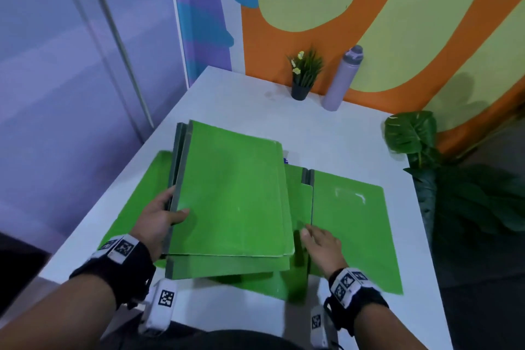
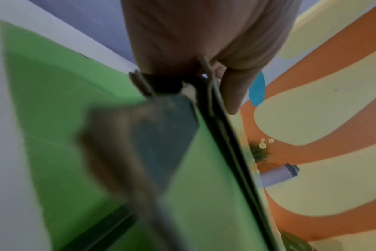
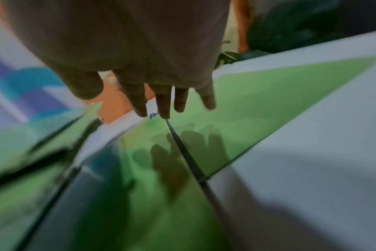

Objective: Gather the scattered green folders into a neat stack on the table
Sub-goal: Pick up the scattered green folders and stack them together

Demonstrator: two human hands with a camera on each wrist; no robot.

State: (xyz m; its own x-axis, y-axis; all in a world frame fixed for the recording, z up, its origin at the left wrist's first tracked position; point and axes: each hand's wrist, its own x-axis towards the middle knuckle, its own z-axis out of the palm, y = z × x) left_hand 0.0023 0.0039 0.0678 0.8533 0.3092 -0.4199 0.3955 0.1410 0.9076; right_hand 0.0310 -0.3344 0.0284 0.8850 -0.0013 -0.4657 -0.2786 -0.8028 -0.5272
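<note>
The left hand [image 1: 154, 221] grips a bundle of flat green card folders [image 1: 233, 193] by their grey spines, raised over the white counter [image 1: 326, 133]. The right hand [image 1: 322, 244] hovers with fingers [image 3: 140, 101] straight and spread over another green folder lying flat [image 1: 349, 224] just beside the bundle.

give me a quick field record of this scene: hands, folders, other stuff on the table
left hand: grips the spine edge of the held folders, thumb on top
right hand: fingers straight, over the right folder, holding nothing
left folder: flat, partly under the held ones
table: white
at far edge: potted plant, water bottle
</note>
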